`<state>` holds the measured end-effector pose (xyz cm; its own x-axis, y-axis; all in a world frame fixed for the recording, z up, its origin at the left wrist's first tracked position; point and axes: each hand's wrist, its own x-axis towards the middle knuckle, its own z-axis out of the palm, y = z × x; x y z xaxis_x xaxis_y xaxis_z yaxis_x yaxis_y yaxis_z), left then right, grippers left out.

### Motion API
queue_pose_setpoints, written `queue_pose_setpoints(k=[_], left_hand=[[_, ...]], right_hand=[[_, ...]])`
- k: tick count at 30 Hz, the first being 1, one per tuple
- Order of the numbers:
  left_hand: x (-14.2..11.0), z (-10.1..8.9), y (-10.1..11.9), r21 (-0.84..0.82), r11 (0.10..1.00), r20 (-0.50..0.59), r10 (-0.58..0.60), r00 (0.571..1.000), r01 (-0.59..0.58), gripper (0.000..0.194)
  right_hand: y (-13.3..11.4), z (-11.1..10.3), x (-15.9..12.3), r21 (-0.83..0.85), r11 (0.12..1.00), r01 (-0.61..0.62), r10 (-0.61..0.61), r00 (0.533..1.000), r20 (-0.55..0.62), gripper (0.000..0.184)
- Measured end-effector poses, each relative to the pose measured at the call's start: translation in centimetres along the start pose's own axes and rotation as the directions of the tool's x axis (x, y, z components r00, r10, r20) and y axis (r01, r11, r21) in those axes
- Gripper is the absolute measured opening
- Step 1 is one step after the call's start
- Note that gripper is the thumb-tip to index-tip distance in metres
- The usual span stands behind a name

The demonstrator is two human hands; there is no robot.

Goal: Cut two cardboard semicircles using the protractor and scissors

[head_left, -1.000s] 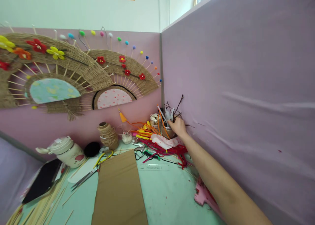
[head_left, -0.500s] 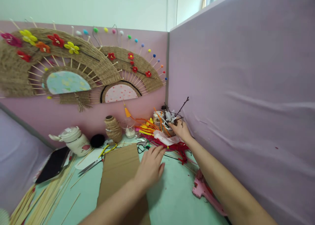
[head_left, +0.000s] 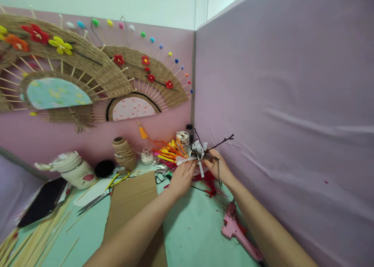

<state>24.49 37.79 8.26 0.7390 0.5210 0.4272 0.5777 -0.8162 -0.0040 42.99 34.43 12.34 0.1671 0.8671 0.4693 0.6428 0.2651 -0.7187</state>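
My right hand (head_left: pixel 219 167) is closed around the lower part of a bundle of dark twigs (head_left: pixel 220 142) and white strips (head_left: pixel 199 149). Its fingertips are partly hidden, and whether a cup holds the bundle I cannot tell. Close by on the left, my left hand (head_left: pixel 183 178) reaches in with fingers stretched out over the table, their tips at the bundle's near side. Orange and yellow fuzzy stems (head_left: pixel 168 152) spread out behind my left hand. Red stems (head_left: pixel 209 183) lie below the two hands.
A pink glue gun (head_left: pixel 233 228) lies beside my right forearm. Cardboard (head_left: pixel 128 204) lies under my left forearm. Leftward are scissors (head_left: pixel 96 201), twine (head_left: pixel 124 154), a white bottle (head_left: pixel 74 171), a phone (head_left: pixel 43 201) and thin sticks (head_left: pixel 43 236). Woven fans (head_left: pixel 96 72) hang on the partition.
My left hand has moved forward and right to the bundle. My right hand has brought the twigs and white strips slightly nearer and lower, tilting the twigs rightward. The view has turned slightly right.
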Motion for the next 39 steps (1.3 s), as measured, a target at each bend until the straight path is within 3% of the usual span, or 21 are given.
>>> queue_pose_setpoints(k=[5, 11, 18, 22, 31, 36, 39], left_hand=[[-0.7, 1.1, -0.8, -0.025, 0.999, -0.022, 0.026, 0.999, -0.027, 0.057], [-0.9, 1.3, -1.1, -0.071, 0.996, -0.069, 0.054, 0.996, -0.059, 0.063], [-0.3, 1.0, -1.5, -0.125, 0.990, -0.148, 0.044, 0.988, -0.063, 0.056], [0.4, 0.5, -1.4, -0.162, 0.986, -0.150, 0.023, 0.988, -0.047, 0.059], [2.3, -0.4, -1.5, -0.226, 0.974, -0.096, 0.000, 0.995, -0.022, 0.058], [2.6, -0.1, -2.0, -0.268, 0.963, -0.098, -0.034, 0.995, 0.006, 0.052], [2.8, 0.1, -2.5, -0.298, 0.954, -0.100, -0.069, 0.993, 0.037, 0.050]], right_hand=[[0.8, 0.3, -0.6, 0.028, 1.000, 0.010, -0.009, 0.999, -0.050, 0.030], [0.6, 0.2, -0.6, 0.054, 0.998, 0.031, -0.030, 0.999, -0.021, 0.032], [0.1, 0.3, -0.2, 0.121, 0.990, -0.072, 0.067, 0.997, 0.043, 0.047], [-0.1, 0.0, 0.4, 0.101, 0.988, -0.115, 0.113, 0.993, 0.024, 0.043], [-1.0, -0.4, 1.6, -0.005, 0.985, -0.175, 0.175, 0.984, -0.044, 0.013], [-2.4, 0.3, 2.5, -0.047, 0.991, -0.123, 0.124, 0.992, 0.032, 0.018], [-4.1, 1.8, 1.4, -0.091, 0.993, -0.074, 0.079, 0.996, 0.045, 0.030]])
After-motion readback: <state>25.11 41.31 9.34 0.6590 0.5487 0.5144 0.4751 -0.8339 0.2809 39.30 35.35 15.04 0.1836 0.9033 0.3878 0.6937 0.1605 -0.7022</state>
